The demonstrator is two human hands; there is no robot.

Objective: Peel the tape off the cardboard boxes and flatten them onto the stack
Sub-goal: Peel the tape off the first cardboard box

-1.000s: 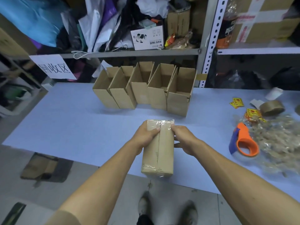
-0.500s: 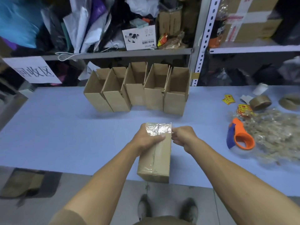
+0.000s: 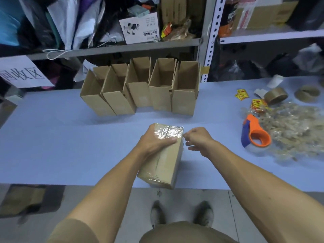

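A sealed cardboard box (image 3: 163, 163) lies lengthwise at the near edge of the blue table (image 3: 52, 137), its near end jutting over the edge. Shiny clear tape (image 3: 168, 133) wraps its far end. My left hand (image 3: 154, 141) grips the box's far end from the left, thumb across the top. My right hand (image 3: 198, 139) is at the box's far right corner, thumb and forefinger pinched together at the tape's edge; whether they hold tape is unclear.
Several open cardboard boxes (image 3: 140, 88) stand in a row at the back of the table. At the right lie an orange and blue tape dispenser (image 3: 255, 135), a heap of peeled tape (image 3: 294, 130) and two brown tape rolls (image 3: 275, 95). Cluttered shelves (image 3: 122, 48) rise behind.
My right hand has slid off the box's top to its far right corner and now pinches there. The left hand keeps its grip. The camera has shifted slightly.
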